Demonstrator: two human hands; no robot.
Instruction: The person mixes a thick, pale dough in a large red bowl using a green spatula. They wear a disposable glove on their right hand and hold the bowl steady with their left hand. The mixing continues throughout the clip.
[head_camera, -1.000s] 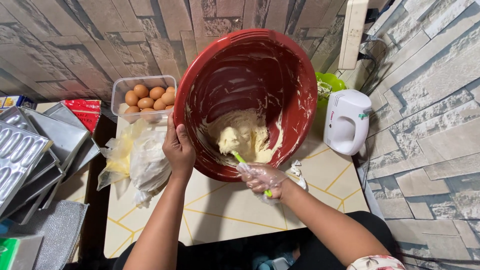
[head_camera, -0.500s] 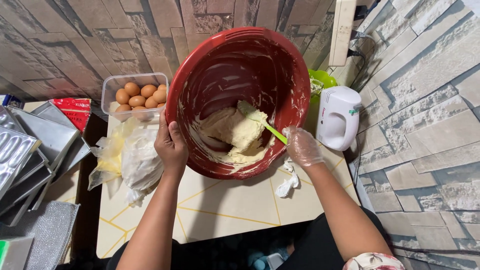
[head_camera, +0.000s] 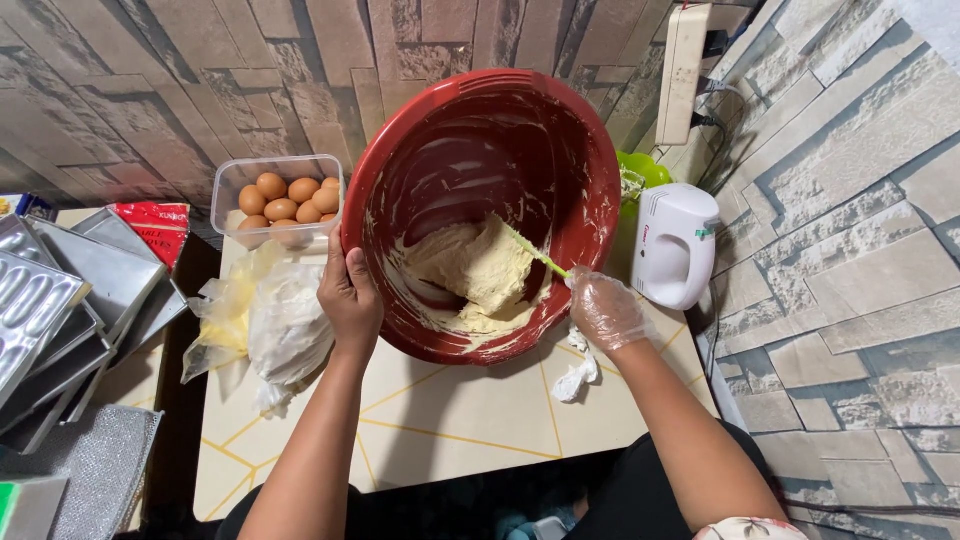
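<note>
Left hand (head_camera: 349, 295) gripping rim of tilted red bowl (head_camera: 480, 130) on the table (head_camera: 450, 420), gloved right hand (head_camera: 603, 310) closed around green spatula (head_camera: 535, 255), pressing into pale dough (head_camera: 475, 265) inside.

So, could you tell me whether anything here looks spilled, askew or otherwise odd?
Nothing is spilled. The red bowl stands tipped up on its edge, but the left hand holds its rim that way while the gloved right hand works the dough with a green spatula. A crumpled white scrap lies loose on the table.
</note>
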